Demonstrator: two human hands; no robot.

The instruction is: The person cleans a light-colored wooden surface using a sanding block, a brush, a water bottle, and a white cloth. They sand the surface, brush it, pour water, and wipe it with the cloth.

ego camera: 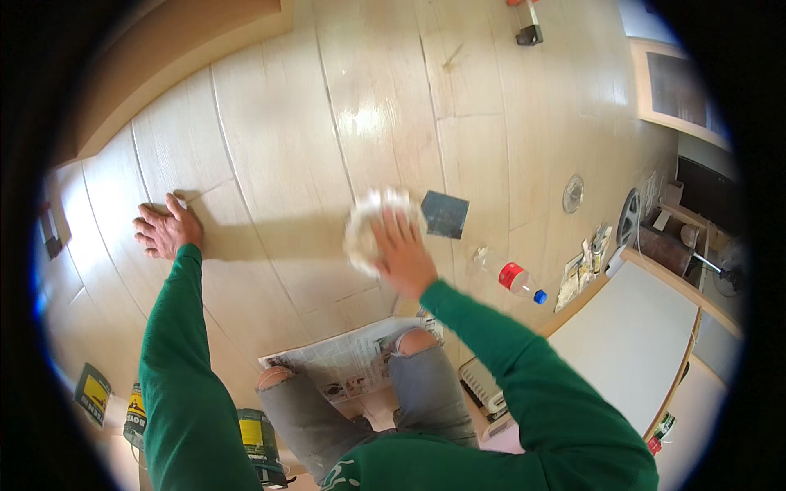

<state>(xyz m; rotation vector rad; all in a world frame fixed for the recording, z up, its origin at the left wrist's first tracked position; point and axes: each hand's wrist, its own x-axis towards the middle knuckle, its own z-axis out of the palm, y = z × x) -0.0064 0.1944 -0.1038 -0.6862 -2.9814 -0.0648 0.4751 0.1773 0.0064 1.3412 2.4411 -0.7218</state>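
My right hand lies over a round, fluffy white pad, blurred at its edges, and presses it against the pale wood-grain planks. Well off to the left, my left hand rests palm down on the same planks with its fingers spread, holding nothing. Just right of the pad is a dark square sheet, perhaps sandpaper. A clear plastic bottle with a red label and blue cap lies on its side nearer my right forearm.
Newspaper lies under my knees. Boysen cans stand at lower left. A round metallic disc and a stained sheet are on the right, near a white panel. A wooden edge borders the upper left; a clamp-like tool lies at top.
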